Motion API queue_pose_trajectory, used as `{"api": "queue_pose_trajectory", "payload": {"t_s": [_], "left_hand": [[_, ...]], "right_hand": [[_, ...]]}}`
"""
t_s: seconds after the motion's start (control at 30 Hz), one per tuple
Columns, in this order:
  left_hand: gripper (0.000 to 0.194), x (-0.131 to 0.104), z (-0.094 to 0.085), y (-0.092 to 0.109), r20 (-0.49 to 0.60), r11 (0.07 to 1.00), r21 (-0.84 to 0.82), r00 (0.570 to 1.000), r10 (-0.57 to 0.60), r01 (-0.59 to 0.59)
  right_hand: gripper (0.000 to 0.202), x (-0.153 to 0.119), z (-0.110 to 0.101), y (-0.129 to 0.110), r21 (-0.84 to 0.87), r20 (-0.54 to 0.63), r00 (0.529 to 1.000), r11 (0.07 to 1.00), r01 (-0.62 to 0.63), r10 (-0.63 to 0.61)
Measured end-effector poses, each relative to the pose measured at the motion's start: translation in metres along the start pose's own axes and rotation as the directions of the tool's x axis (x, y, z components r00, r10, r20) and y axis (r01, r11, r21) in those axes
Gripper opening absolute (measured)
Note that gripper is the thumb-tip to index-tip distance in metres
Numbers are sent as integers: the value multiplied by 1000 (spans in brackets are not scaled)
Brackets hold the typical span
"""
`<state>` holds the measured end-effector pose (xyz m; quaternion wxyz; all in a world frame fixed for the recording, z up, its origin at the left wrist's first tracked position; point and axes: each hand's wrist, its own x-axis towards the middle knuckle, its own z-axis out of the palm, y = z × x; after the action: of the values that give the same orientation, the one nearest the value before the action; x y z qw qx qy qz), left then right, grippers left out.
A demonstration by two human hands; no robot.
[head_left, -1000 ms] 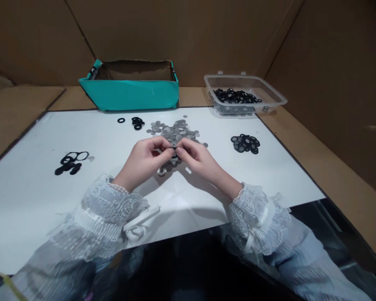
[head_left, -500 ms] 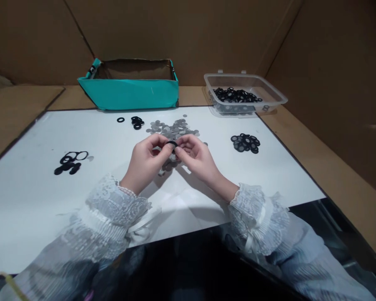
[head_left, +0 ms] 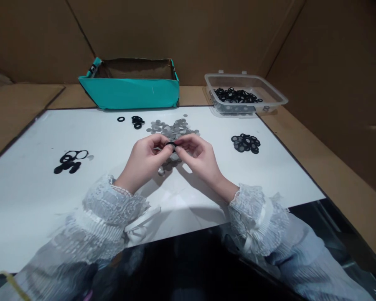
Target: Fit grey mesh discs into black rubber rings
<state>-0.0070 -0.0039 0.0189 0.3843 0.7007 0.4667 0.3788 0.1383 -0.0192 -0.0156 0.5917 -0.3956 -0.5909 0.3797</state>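
Between my two hands, over the middle of the white board, is a small black ring. My left hand pinches its left side between thumb and fingers. From the right, my right hand holds the ring's other side, thumb tip close to the left thumb. Grey discs lie in a loose pile behind and beneath the fingers, partly hidden by them. Whether a disc sits inside the held ring is hard to make out.
A teal box stands at the back left, a clear tub of black rings at the back right. Black-rimmed discs lie right. Black rings lie behind my left hand; black pieces lie far left.
Both hands stay at almost the same spot with the ring between them. My left wrist has shifted slightly left, and the fingers have moved a little.
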Motion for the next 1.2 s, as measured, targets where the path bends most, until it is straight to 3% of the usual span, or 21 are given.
{"api": "queue_pose_trajectory", "payload": {"t_s": [0.17,0.47,0.6,0.77,0.93,1.1,1.2], "left_hand": [[16,0,2,-1,39,999,-22,999,-28,29],[16,-1,11,-5,-27,957,-231,982,-186,175],[15,0,7,-8,94,914,-297,961,-258,275],[17,2,2,-10,233,930,-255,950,-208,266],[16,3,3,-12,168,931,-255,960,-225,262],[15,2,3,-8,299,936,-183,924,-237,300],[15,2,3,-8,279,933,-204,931,-236,298]], "right_hand": [[3,-1,-1,2,29,8,1000,1000,-10,9],[14,-3,8,8,52,-16,999,998,-40,40],[13,0,3,9,107,66,993,988,-109,102],[12,5,-6,8,65,185,976,990,-127,113],[16,0,0,13,104,146,983,986,-129,113],[12,2,-2,14,-9,175,980,995,-96,97],[12,3,-4,13,5,175,978,993,-117,114]]}}
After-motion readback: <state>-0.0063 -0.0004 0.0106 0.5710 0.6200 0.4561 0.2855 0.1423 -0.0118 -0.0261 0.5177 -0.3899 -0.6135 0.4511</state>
